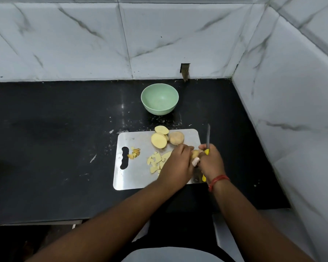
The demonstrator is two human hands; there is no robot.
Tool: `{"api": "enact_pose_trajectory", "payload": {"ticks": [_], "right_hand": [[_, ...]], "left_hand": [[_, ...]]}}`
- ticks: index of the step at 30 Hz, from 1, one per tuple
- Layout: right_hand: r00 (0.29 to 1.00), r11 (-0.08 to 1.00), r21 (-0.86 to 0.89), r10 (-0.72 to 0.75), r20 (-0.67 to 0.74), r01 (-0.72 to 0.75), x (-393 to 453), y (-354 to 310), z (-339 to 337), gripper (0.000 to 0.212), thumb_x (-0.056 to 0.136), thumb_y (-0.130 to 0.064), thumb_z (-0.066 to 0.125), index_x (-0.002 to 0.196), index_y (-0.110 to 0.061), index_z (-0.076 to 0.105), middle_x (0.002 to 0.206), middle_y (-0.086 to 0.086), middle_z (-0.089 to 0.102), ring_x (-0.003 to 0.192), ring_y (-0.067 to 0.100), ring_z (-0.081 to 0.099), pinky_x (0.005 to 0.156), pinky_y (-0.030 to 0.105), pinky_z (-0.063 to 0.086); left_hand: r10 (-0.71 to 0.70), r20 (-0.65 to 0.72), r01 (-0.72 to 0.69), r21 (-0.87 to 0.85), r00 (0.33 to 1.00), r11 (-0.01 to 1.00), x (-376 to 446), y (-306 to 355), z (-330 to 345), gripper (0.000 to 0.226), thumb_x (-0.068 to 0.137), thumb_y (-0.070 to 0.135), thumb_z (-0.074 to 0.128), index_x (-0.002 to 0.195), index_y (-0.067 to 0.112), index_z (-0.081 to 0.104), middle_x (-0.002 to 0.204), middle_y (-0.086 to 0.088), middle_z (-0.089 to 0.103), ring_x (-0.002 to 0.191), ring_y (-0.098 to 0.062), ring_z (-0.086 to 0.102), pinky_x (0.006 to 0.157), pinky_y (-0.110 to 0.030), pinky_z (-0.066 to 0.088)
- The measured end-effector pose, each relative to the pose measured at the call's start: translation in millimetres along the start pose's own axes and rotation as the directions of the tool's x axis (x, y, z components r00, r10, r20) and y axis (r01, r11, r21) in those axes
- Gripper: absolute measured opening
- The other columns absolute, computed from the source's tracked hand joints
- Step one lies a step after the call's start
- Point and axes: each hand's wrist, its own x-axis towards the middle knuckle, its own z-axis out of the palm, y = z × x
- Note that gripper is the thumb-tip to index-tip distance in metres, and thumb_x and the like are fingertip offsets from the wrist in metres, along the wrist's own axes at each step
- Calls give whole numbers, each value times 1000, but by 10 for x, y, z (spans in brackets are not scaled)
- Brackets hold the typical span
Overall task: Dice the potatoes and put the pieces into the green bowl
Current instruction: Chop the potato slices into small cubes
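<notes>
There is one view only, from the camera on my head, so nothing is shared with a second view. It looks forward and steeply down over my chest and both forearms, which reach in from the bottom edge toward the middle. It faces the tiled back wall, with the side wall slanting in on the right where the two meet in a corner. The black counter fills the middle band. The wide lens bends the tile lines and the counter's edges. My hands sit a little right of centre over the cutting board, near the lens; the green bowl lies beyond them, closer to the wall.
</notes>
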Motion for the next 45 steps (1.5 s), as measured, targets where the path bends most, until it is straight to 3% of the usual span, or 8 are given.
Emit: {"api": "enact_pose_trajectory", "payload": {"ticks": [4,7,13,23,29,35,40,45], "right_hand": [[995,964,-250,-74,69,89,74,24,11,24,90,-6,48,102,-21,62,110,6,62,99,23,61,92,40,51],[991,950,-287,-100,91,123,87,11,14,25,91,-4,49,101,-22,63,115,6,57,99,22,60,93,39,51],[991,973,-218,-46,126,73,97,0,16,27,91,-5,48,84,-28,60,107,5,61,91,23,65,85,45,56],[976,978,-201,-17,216,62,19,-56,97,23,93,-4,48,91,-22,63,98,2,65,90,24,66,83,42,57],[977,973,-207,-58,205,101,-8,-44,134,23,92,-4,52,86,-24,62,109,6,59,93,22,65,85,42,57],[979,985,-159,-39,201,72,-31,-23,158,24,90,-1,55,85,-24,62,108,11,62,88,24,69,80,40,60],[977,999,-2,46,209,-46,-54,-29,148,17,93,3,51,93,-11,60,94,11,65,76,21,68,79,40,60],[968,984,104,117,220,-142,-77,-19,88,14,94,5,52,97,-6,61,98,17,68,80,26,70,77,36,61]], "left_hand": [[394,158,-425,335,905,841,-182,-256,-28,28,91,24,64,110,4,64,112,-14,59,103,-30,54,99,-43,45],[480,231,-532,426,846,732,-258,-469,-47,30,96,26,62,117,5,63,125,-16,56,119,-31,50,113,-46,37],[389,244,-458,430,888,778,-265,-660,-234,34,101,38,50,113,8,62,121,-11,54,111,-30,52,103,-40,42],[328,181,-374,488,927,788,-188,-895,-403,21,84,10,65,105,10,66,114,-11,60,104,-29,58,92,-37,49],[328,114,-336,535,938,775,-222,-851,-425,27,84,16,72,111,13,67,115,-12,62,109,-30,56,105,-43,40],[325,116,-343,427,938,837,-271,-463,-273,34,94,32,56,122,12,60,122,-11,59,109,-30,54,100,-42,41],[203,-82,-159,373,976,914,-7,-564,-379,37,95,27,61,127,7,61,125,-12,59,116,-28,53,105,-42,41],[-18,260,-127,530,966,839,520,-833,-616,64,104,49,41,157,15,32,165,-10,25,152,-30,20,124,-49,19]]}}
